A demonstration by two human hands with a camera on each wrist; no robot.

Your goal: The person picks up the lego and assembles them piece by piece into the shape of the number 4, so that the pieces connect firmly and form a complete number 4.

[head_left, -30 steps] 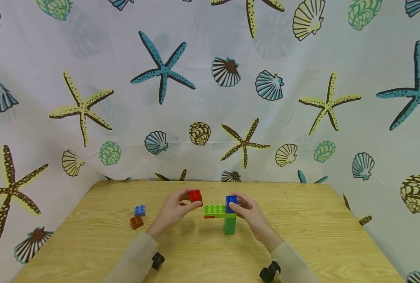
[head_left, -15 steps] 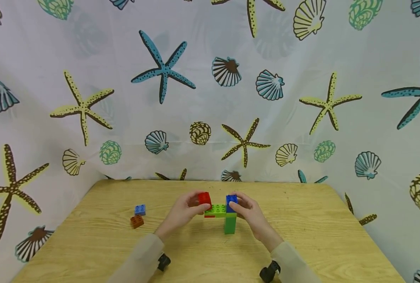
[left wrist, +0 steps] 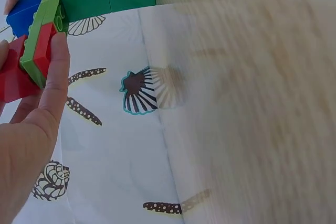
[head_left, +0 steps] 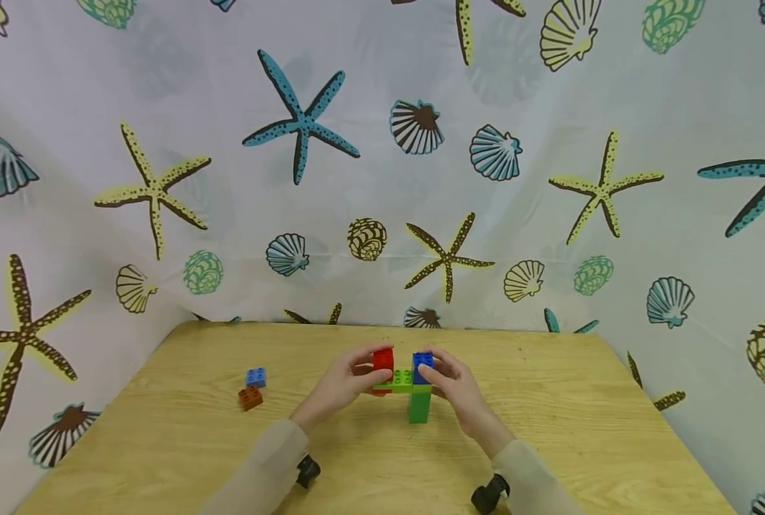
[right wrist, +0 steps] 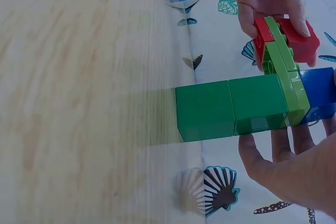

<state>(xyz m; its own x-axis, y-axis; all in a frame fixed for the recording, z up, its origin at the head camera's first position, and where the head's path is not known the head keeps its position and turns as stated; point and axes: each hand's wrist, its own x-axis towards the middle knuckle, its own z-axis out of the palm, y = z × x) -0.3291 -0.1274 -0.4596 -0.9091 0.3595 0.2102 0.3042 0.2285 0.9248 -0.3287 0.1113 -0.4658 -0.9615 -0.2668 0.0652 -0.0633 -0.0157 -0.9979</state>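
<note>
A tower of two green bricks [right wrist: 206,109] stands upright on the table. Across its top lies a long lime-green brick [head_left: 403,380], which juts out to the left. On its right end sits a blue brick [head_left: 423,367], pinched between the thumb and fingers of my right hand [head_left: 464,395]. My left hand [head_left: 342,380] grips a red brick [head_left: 383,360] at the studs of the free left end; in the left wrist view it looks slightly tilted, and I cannot tell whether it is fully seated. A thinner red piece [left wrist: 44,51] is under that end, with left fingers beneath it.
To the left on the wooden table [head_left: 549,415] lie a loose blue brick [head_left: 256,377] and an orange-brown brick [head_left: 250,398]. A white cloth [head_left: 330,286] printed with shells and starfish hangs behind the table and along its sides.
My left hand has carried the red brick to the right, from beside the structure onto the left end of the lime-green brick. My right hand has kept its hold on the blue brick.
</note>
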